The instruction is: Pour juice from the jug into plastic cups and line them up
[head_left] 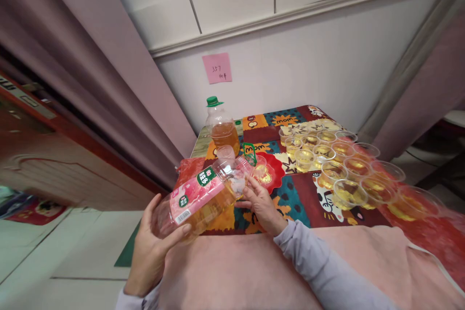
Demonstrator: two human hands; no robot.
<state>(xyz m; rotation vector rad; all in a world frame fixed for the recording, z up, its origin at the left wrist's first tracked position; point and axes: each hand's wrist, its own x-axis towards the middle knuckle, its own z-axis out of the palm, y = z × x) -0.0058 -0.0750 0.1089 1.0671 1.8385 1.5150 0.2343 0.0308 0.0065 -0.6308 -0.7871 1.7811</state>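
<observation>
A large clear bottle point(201, 193) with a pink label and some yellow liquid lies tilted on its side above my lap. My left hand point(154, 242) cradles its base from below, fingers wrapped round it. My right hand point(259, 203) grips it near the neck, where a green handle point(250, 153) sticks up. The neck points toward a red plate point(272, 172) on the patterned table. Behind it stands a second bottle point(221, 128) with a green cap, upright and partly filled with yellow liquid.
Several clear plastic cups point(347, 167) holding yellow liquid crowd the right half of the colourful tablecloth point(301, 193). A pink note point(217, 68) is stuck on the white wall. A curtain hangs at left. Pink cloth point(254, 271) covers my lap.
</observation>
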